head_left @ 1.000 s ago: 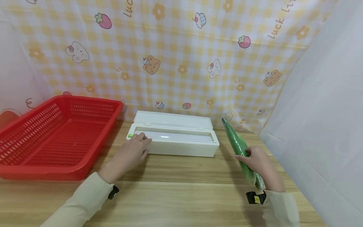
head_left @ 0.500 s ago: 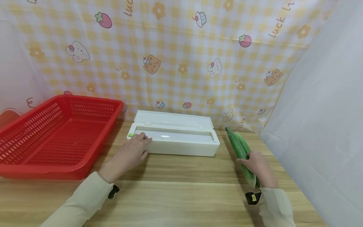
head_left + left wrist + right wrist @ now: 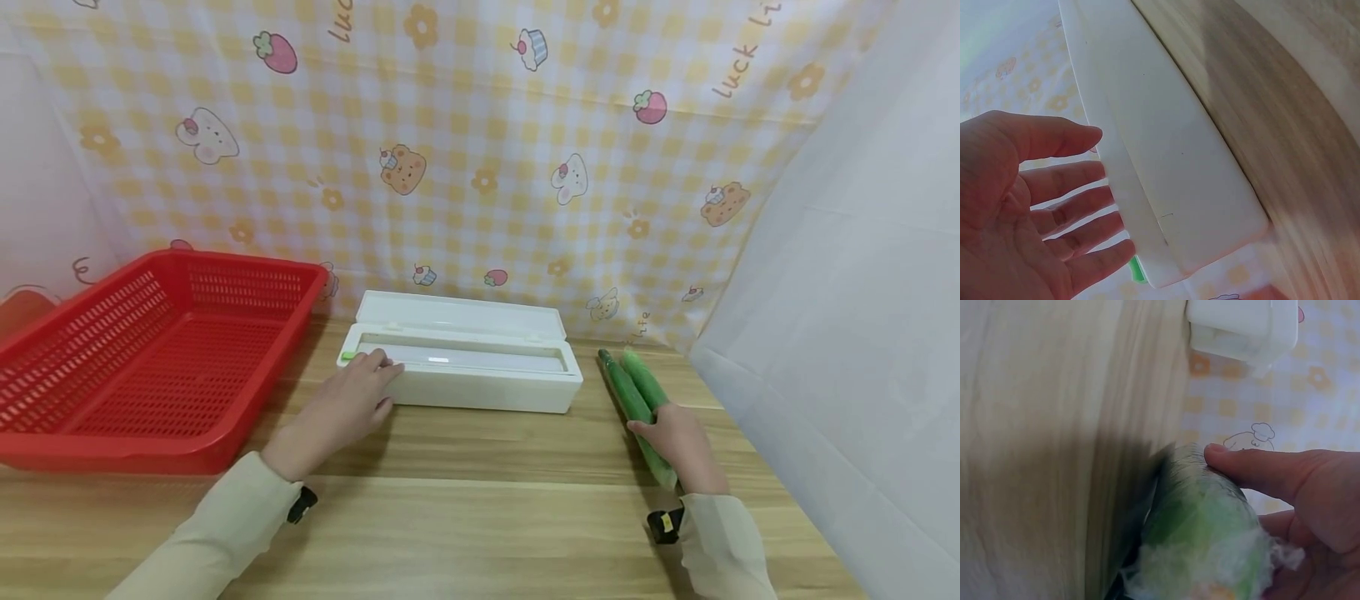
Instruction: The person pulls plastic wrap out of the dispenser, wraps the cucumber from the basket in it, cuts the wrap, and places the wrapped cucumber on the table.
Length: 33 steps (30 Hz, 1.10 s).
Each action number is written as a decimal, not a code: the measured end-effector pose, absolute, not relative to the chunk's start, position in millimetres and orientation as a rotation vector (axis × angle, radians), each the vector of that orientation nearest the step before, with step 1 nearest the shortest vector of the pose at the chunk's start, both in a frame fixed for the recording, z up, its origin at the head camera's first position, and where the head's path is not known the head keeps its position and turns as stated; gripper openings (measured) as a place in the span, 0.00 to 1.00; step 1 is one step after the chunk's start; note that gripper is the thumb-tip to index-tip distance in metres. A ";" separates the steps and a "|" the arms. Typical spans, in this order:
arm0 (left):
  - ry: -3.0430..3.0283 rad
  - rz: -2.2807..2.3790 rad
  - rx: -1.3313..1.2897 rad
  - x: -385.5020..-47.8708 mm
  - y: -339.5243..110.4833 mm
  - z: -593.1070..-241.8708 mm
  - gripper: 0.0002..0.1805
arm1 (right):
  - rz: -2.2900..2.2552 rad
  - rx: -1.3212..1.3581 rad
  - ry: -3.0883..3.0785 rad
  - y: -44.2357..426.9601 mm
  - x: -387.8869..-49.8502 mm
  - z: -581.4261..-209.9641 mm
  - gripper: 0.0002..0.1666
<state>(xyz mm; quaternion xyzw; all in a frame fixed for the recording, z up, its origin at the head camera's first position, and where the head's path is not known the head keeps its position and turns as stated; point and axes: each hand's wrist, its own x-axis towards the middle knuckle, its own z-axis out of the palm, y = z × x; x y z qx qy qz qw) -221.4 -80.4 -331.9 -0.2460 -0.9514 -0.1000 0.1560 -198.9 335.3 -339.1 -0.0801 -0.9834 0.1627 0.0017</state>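
Two long green cucumbers lie side by side at the right of the table in the head view, the left cucumber (image 3: 628,398) and the paler right cucumber (image 3: 645,379). My right hand (image 3: 678,437) grips over them, its thumb against the left one. In the right wrist view, a cucumber end in crinkled clear film (image 3: 1204,544) shows under the thumb; whether both are held is unclear. My left hand (image 3: 352,396) touches the front left edge of a white box (image 3: 480,390) with fairly straight, relaxed fingers. The box's lid (image 3: 461,315) is raised, and a white roll (image 3: 487,360) lies inside.
A red slotted basket (image 3: 217,446) stands at the left, close to my left forearm. A green tab (image 3: 348,356) sits at the box's left end. Behind the wooden table (image 3: 480,533) hangs a checked curtain (image 3: 480,100), and white cloth (image 3: 855,250) borders the right side.
My right hand has lowered the left cucumber, so its raised far tip came down to the table beside the other one. The left hand stays on the box.
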 end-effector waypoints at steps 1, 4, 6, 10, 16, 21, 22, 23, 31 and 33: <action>-2.727 -0.284 -0.704 -221.3 -80.3 -331.8 0.23 | 0.508 -0.251 -3.081 335.0 -199.1 -339.7 0.21; -2.728 -0.283 -0.706 -222.5 -79.6 -332.2 0.23 | 0.506 -0.257 -3.075 334.4 -199.8 -340.4 0.21; -2.725 -0.281 -0.706 -223.6 -79.0 -332.5 0.23 | 0.512 -0.270 -3.081 333.8 -200.3 -340.3 0.20; -2.729 -0.260 -0.714 -225.0 -78.1 -333.3 0.24 | 0.503 -0.295 -3.104 332.1 -200.1 -339.9 0.20; -2.735 -0.220 -0.736 -224.3 -78.1 -333.9 0.25 | 0.441 -0.263 -3.128 331.8 -200.7 -340.1 0.20; -2.739 -0.199 -0.737 -222.2 -79.7 -333.2 0.26 | 0.374 -0.182 -3.131 327.8 -204.2 -337.1 0.22; -2.743 -0.200 -0.739 -221.4 -79.9 -333.1 0.26 | 0.351 -0.154 -3.119 325.9 -204.8 -335.9 0.24; -2.746 -0.199 -0.739 -220.8 -80.3 -333.4 0.27 | 0.331 -0.125 -3.100 323.3 -205.0 -334.3 0.26; -2.773 -0.230 -0.761 -213.5 -80.1 -334.6 0.29 | 0.244 0.244 -2.733 283.0 -198.7 -318.0 0.27; -2.767 -0.214 -0.777 -211.3 -79.7 -334.9 0.29 | 0.239 0.386 -2.621 269.3 -196.5 -316.5 0.25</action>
